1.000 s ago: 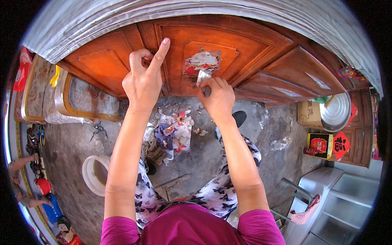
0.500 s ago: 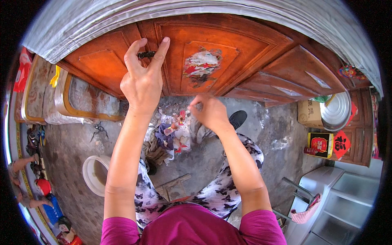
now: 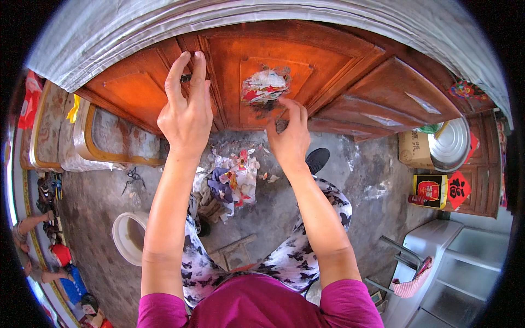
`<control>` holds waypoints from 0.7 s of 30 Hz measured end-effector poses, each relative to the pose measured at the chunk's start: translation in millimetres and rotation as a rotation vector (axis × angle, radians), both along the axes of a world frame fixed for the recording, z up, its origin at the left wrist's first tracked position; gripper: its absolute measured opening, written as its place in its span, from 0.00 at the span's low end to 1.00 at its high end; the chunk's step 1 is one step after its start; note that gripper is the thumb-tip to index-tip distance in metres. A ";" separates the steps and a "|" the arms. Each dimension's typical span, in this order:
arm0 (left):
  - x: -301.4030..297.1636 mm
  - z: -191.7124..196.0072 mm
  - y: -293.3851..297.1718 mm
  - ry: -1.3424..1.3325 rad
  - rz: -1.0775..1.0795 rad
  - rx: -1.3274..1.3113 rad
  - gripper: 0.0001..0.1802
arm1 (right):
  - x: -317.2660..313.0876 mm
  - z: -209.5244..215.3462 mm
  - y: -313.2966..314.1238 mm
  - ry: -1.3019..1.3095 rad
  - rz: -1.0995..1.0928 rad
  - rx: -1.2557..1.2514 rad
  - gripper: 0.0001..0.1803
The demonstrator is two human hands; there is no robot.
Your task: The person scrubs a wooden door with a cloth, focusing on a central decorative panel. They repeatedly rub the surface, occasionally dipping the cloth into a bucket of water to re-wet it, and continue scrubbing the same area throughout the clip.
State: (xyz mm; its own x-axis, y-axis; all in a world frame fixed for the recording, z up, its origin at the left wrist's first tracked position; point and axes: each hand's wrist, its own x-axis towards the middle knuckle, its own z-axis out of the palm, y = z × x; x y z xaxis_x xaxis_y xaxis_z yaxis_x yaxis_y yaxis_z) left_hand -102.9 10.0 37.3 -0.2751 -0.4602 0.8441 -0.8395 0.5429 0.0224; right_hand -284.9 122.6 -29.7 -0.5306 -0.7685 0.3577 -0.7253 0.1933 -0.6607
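Note:
A reddish-brown wooden cabinet door (image 3: 328,49) stands in front of me. On its panel is a torn patch of stuck paper (image 3: 265,86), ragged, white, red and grey, with dark residue along its lower side. My left hand (image 3: 185,112) lies against the door frame to the left, fingers stretched over the small dark latch (image 3: 186,77), now mostly covered. At the patch's lower right edge my right hand (image 3: 290,134) touches the panel with bent fingertips. Its thumb is apart from the fingers, and I see nothing held between them.
Paper scraps (image 3: 243,167) and crumpled cloths (image 3: 219,186) lie on the concrete floor below. A white bucket (image 3: 129,238) of murky water stands left. Cushioned wooden seats (image 3: 117,131) are far left; a cardboard box (image 3: 414,148), metal lid (image 3: 451,145) and white shelf unit (image 3: 470,262) are right.
My right hand has moved up from below the door to the patch's lower edge. My left fingers have drawn closer together over the latch.

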 end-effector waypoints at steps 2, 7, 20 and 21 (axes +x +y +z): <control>0.9 1.3 -0.4 -0.001 -0.005 -0.016 0.31 | -2.0 -0.9 -3.0 0.069 -0.022 -0.225 0.26; 0.0 0.0 0.3 0.030 -0.030 0.025 0.27 | -3.7 2.2 -14.2 -0.055 -0.021 -0.362 0.20; -1.9 4.0 4.3 0.014 -0.024 0.033 0.32 | 9.0 3.8 -15.4 -0.003 -0.013 -0.304 0.30; -1.9 3.1 4.4 0.020 -0.029 0.034 0.32 | 6.2 3.4 -13.8 -0.003 0.011 -0.240 0.30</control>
State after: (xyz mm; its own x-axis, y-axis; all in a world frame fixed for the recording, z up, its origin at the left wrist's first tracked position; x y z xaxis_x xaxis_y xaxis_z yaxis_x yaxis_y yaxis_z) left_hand -104.8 14.5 40.3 -0.2718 -0.4809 0.8336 -0.8226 0.5657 0.0581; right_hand -278.7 108.8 -26.3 -0.5240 -0.6672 0.5294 -0.7245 0.0223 -0.6889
